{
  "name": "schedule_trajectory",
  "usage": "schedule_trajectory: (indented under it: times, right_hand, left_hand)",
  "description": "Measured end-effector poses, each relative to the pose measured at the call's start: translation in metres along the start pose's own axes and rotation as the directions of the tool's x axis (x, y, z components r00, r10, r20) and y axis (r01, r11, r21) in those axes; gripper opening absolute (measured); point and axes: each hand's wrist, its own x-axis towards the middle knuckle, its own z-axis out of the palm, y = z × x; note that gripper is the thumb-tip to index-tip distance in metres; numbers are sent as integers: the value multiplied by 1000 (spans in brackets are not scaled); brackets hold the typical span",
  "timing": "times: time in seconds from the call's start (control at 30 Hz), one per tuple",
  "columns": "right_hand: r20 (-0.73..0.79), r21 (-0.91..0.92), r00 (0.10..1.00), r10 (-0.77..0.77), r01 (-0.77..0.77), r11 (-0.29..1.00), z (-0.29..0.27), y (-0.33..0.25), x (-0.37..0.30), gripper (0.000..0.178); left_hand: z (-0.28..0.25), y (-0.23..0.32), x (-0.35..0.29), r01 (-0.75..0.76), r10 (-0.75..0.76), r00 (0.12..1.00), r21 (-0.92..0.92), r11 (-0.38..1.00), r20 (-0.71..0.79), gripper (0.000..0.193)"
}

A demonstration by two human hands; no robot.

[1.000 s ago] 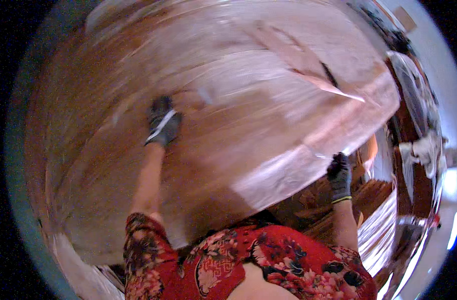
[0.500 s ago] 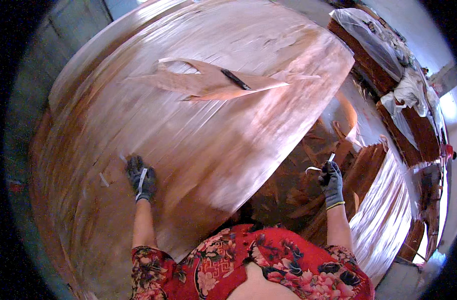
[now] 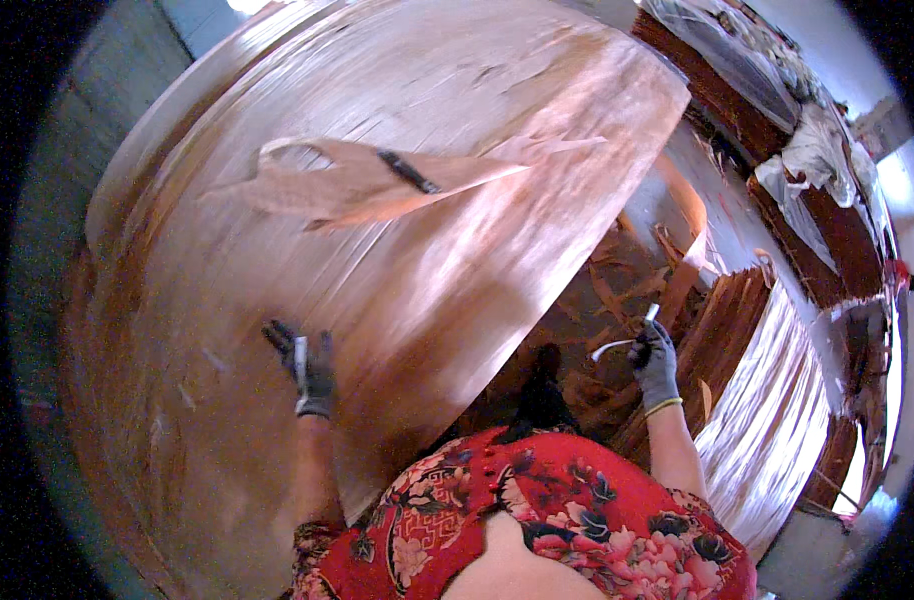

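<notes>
A broad sheet of brown wood veneer (image 3: 447, 250) spreads out before me. My left hand (image 3: 312, 375), in a grey glove, is open with fingers apart over its near part; whether it touches the sheet I cannot tell. A short white strip (image 3: 300, 362) lies along the back of that glove. Beyond the sheet's right edge, my right hand (image 3: 654, 362), gloved too, is closed on a thin white strip of tape (image 3: 609, 350), whose curled end sticks out to the left. A white end also shows above the fingers. Farther off, a black, narrow tool (image 3: 407, 171) rests on a torn veneer piece (image 3: 342, 185).
Brown veneer scraps (image 3: 617, 280) lie low beyond the sheet's right edge. A stack of veneer (image 3: 737, 330) stands at the right, beside a pale, ridged pile (image 3: 767, 400). Farther right are brown stacks partly under clear plastic (image 3: 727, 50). A grey wall (image 3: 107, 110) rises at the left.
My left hand has shifted right and slightly nearer, its fingers spreading apart. My right hand keeps its hold on the strip. The whole view has shifted a little, carrying the torn piece leftward.
</notes>
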Motion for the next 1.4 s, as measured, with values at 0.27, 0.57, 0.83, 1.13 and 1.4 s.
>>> schedule_trajectory:
  times: [0.27,0.57,0.83,1.13,1.4]
  right_hand:
    - [-33,-61,999,-12,10,998,-20,-59,144,12]
    - [21,-195,995,-96,98,976,-2,-167,279,8]
    - [126,-388,950,-286,312,867,-17,-223,397,14]
    - [174,-599,849,-499,493,631,-23,-346,608,20]
    - [537,-772,733,-419,627,108,73,-415,753,19]
  left_hand:
    - [113,145,23,-116,80,974,163,980,213,62]
    - [127,126,24,128,-169,948,163,978,268,61]
    - [136,134,22,39,-183,946,470,882,266,61]
    - [142,174,21,212,-270,961,473,855,57,60]
    - [178,322,-19,542,-512,839,388,746,-187,60]
